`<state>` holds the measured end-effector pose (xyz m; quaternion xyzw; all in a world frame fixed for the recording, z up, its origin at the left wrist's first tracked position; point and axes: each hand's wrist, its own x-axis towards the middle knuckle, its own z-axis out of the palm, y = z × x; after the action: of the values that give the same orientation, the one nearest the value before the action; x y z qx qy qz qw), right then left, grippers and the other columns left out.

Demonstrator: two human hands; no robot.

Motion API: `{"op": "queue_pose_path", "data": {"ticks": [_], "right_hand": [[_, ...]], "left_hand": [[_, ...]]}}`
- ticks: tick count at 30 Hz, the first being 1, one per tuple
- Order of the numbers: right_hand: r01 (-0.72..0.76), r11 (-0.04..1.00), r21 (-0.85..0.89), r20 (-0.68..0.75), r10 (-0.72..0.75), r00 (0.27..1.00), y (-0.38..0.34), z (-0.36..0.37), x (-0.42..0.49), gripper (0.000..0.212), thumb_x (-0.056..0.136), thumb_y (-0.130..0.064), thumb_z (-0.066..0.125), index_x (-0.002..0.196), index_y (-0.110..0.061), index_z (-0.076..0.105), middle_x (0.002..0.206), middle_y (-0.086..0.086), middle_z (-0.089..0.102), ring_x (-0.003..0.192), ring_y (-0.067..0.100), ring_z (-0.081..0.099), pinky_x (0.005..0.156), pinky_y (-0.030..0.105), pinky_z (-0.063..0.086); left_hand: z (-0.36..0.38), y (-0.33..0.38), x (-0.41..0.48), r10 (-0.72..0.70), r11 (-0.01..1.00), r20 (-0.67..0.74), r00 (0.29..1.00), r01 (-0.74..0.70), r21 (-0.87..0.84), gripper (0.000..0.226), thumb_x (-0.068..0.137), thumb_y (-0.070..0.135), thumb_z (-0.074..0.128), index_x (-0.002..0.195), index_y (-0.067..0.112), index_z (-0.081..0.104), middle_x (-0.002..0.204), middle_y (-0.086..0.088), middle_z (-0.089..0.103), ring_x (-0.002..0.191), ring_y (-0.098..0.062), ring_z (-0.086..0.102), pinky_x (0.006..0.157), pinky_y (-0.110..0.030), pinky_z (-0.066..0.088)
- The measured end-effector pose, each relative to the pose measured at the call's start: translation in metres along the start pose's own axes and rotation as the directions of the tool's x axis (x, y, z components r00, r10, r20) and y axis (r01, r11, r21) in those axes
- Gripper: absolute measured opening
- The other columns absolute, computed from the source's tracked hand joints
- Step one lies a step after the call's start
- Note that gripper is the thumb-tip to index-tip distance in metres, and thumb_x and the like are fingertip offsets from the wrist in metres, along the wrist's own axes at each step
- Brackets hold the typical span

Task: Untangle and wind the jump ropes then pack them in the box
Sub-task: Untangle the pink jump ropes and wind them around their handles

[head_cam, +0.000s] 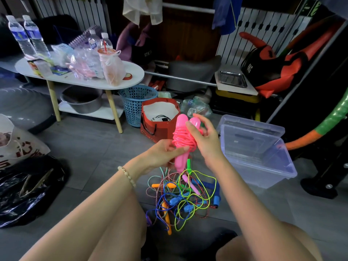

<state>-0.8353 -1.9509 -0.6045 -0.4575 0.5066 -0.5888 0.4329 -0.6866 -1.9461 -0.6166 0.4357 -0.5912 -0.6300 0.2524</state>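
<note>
A pink jump rope (182,137) is wound round its two pink handles, held upright in mid-air between my hands. My left hand (165,153) grips the lower part of the bundle from the left. My right hand (204,137) holds the upper part, thumb on the front. Below on the grey floor lies a tangle of jump ropes (183,196) in blue, yellow-green, red-speckled and orange, with several handles. A clear plastic box (263,166) stands open on the floor to the right, its lid tilted up behind it.
A red paper bag (150,129) and a blue mesh basket (131,106) stand behind the ropes. A white oval table (135,72) with bottles and bags is at the back left. A black plastic bag (28,189) lies at left. My knees fill the bottom.
</note>
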Motion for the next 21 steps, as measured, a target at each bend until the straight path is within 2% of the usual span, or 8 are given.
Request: {"op": "queue_pose_path", "data": {"ticks": [3,7,9,12,13,17,20,21], "right_hand": [[-0.092,0.992,0.088,0.014,0.091,0.996,0.011,0.005,0.02,0.032,0.081,-0.015,0.071,0.111,-0.019,0.06,0.097,0.002,0.067,0.081,0.01,0.066,0.069,0.023,0.054],[-0.227,0.955,0.188,0.066,0.219,0.974,0.036,0.019,0.051,0.049,0.063,-0.035,0.075,0.108,-0.02,0.062,0.1,0.007,0.067,0.085,0.019,0.065,0.082,0.041,0.053],[-0.238,0.958,0.162,0.075,0.228,0.971,0.052,0.029,0.068,0.058,0.057,-0.041,0.075,0.11,-0.022,0.061,0.106,0.009,0.066,0.091,0.021,0.065,0.085,0.043,0.053],[-0.285,0.953,0.107,0.112,0.273,0.955,0.087,0.042,0.097,0.065,0.055,-0.045,0.075,0.114,-0.023,0.059,0.116,0.012,0.063,0.096,0.023,0.065,0.076,0.038,0.055],[-0.3,0.949,0.094,0.133,0.287,0.949,0.102,0.046,0.105,0.065,0.056,-0.043,0.075,0.115,-0.023,0.058,0.118,0.012,0.062,0.097,0.023,0.064,0.074,0.035,0.054],[-0.364,0.931,0.027,0.195,0.352,0.915,0.178,0.063,0.136,0.063,0.062,-0.049,0.071,0.119,-0.029,0.055,0.127,0.008,0.058,0.105,0.021,0.062,0.081,0.031,0.052],[-0.463,0.885,-0.059,0.227,0.463,0.857,0.245,0.07,0.154,0.052,0.083,-0.039,0.064,0.131,-0.029,0.048,0.128,0.001,0.056,0.111,0.017,0.058,0.094,0.031,0.049],[-0.505,0.861,-0.062,0.253,0.503,0.827,0.267,0.071,0.157,0.05,0.085,-0.035,0.063,0.132,-0.027,0.047,0.127,0.001,0.057,0.108,0.017,0.059,0.094,0.031,0.048]], "left_hand": [[-0.019,-0.005,0.016,0.021,1.0,0.006,1.0,-0.021,-0.003,0.037,0.088,0.027,0.062,0.116,0.002,0.057,0.106,-0.025,0.067,0.087,-0.027,0.062,0.074,-0.035,0.053],[-0.042,-0.019,0.04,0.019,0.997,-0.002,1.0,-0.019,-0.07,0.024,0.087,0.022,0.062,0.11,0.015,0.058,0.078,0.0,0.07,0.07,-0.014,0.064,0.067,-0.03,0.053],[-0.054,-0.032,0.056,-0.003,0.998,-0.015,1.0,0.002,-0.062,0.026,0.09,0.023,0.06,0.114,0.012,0.056,0.086,-0.009,0.069,0.076,-0.018,0.063,0.07,-0.033,0.054],[-0.072,-0.056,0.083,-0.079,0.995,-0.036,0.996,0.077,-0.058,0.052,0.083,0.038,0.061,0.125,0.01,0.048,0.113,-0.017,0.067,0.091,-0.022,0.066,0.083,-0.038,0.057],[-0.078,-0.064,0.093,-0.111,0.992,-0.06,0.992,0.107,-0.069,0.056,0.082,0.041,0.061,0.127,0.013,0.044,0.113,-0.016,0.068,0.092,-0.022,0.067,0.084,-0.039,0.057],[-0.104,-0.109,0.136,-0.181,0.98,-0.16,0.97,0.165,-0.107,0.041,0.091,0.031,0.057,0.128,0.023,0.041,0.11,-0.013,0.068,0.086,-0.021,0.067,0.079,-0.037,0.058],[-0.119,-0.164,0.166,-0.253,0.966,-0.191,0.949,0.236,-0.107,0.041,0.091,0.03,0.058,0.128,0.022,0.043,0.11,-0.012,0.064,0.081,-0.017,0.066,0.073,-0.032,0.059],[-0.124,-0.184,0.174,-0.276,0.959,-0.203,0.94,0.256,-0.119,0.041,0.091,0.03,0.059,0.128,0.021,0.044,0.11,-0.01,0.064,0.082,-0.015,0.066,0.072,-0.03,0.058]]}}
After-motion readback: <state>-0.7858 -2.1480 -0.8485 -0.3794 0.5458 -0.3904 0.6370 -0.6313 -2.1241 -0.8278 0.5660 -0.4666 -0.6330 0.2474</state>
